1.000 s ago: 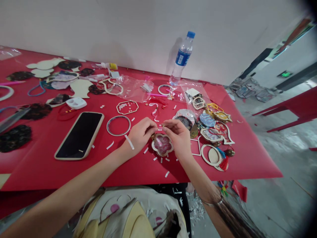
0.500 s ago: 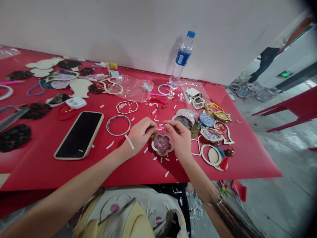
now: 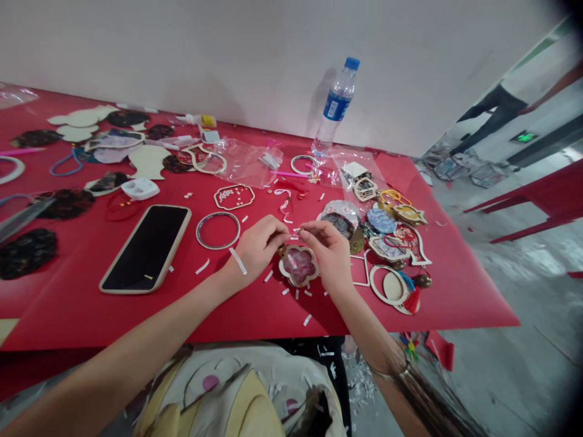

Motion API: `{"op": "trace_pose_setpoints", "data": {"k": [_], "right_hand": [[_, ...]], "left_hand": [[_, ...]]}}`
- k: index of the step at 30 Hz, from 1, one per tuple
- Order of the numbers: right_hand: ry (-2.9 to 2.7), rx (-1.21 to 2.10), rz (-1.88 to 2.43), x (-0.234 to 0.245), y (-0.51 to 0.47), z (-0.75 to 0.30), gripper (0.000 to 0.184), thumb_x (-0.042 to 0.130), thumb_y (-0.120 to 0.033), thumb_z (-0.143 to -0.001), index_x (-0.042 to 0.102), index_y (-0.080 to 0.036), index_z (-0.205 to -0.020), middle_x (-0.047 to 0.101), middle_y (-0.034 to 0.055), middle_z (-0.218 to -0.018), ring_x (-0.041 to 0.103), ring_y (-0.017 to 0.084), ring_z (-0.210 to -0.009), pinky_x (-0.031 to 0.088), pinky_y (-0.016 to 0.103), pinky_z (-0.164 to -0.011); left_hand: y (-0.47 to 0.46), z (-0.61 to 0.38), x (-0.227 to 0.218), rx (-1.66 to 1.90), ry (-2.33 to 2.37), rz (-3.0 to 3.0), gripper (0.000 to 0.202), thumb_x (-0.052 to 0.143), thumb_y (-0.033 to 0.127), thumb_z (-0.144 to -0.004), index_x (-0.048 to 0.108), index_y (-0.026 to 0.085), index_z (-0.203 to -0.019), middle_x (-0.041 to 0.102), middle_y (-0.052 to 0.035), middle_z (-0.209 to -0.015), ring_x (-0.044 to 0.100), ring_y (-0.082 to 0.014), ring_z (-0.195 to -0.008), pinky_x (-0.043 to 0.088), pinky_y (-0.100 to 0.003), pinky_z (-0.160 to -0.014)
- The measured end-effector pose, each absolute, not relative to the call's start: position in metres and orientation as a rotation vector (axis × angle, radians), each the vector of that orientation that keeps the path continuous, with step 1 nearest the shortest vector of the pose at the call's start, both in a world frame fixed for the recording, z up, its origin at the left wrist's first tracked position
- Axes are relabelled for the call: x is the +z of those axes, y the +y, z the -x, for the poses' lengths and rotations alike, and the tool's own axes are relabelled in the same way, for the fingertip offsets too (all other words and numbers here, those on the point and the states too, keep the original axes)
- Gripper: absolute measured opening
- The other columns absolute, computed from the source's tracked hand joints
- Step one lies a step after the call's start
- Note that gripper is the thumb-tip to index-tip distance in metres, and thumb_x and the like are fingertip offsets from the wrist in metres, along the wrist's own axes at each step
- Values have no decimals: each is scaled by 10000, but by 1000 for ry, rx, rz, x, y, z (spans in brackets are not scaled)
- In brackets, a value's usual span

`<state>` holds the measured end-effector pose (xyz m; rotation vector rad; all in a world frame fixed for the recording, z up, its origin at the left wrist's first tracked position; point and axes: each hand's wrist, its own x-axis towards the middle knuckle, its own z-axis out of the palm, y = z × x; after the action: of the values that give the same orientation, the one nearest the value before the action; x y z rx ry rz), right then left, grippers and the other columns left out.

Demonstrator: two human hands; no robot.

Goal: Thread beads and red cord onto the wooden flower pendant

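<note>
Both hands work low over the red paper table cover (image 3: 68, 303), near its front edge. The left hand (image 3: 259, 246) and right hand (image 3: 331, 254) meet fingertip to fingertip, thumb and forefinger of each pinched together on a tiny pale bit (image 3: 295, 230), too small to identify. Just below it, between the hands, a flower-shaped wooden frame with pink filling (image 3: 299, 266) lies flat. A black smartphone in beige case (image 3: 146, 247) and thin metal ring (image 3: 197, 231) lie left. A heap of coloured wooden ornaments (image 3: 392, 237) lies right. A clear plastic water bottle (image 3: 334, 106) stands upright by the wall.
</note>
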<state>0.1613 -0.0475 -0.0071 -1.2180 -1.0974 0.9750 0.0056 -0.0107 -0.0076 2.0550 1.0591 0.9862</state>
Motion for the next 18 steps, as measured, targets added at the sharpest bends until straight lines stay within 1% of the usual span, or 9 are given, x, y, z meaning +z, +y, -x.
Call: {"op": "trace_pose_setpoints", "data": {"k": [5, 9, 18], "right_hand": [[-1064, 985, 1199, -7, -48, -161, 98, 698, -267, -727, 672, -228, -813, 688, -21, -794, 630, 128, -765, 510, 255, -707], [-1094, 956, 1224, -6, -49, -161, 111, 711, -285, -718, 680, -224, -805, 683, -17, -786, 618, 130, -752, 504, 251, -681], [-1143, 943, 1250, -6, -50, -163, 127, 698, -314, -735, 689, -231, -830, 677, -5, -825, 596, 138, -762, 486, 267, -718]], "left_hand": [[-10, -5, -8, 1007, 1050, -2059, 72, 528, 171, -862, 556, 180, -796, 562, 15, -767, 532, -116, -714, 414, -237, -669], [-10, -6, -7, 1012, 1029, -2080, 77, 530, 176, -864, 557, 176, -793, 557, 14, -766, 534, -117, -719, 417, -236, -675], [-11, -5, -7, 980, 1012, -2127, 95, 518, 197, -875, 562, 182, -792, 553, 10, -765, 530, -122, -716, 419, -244, -679]]}}
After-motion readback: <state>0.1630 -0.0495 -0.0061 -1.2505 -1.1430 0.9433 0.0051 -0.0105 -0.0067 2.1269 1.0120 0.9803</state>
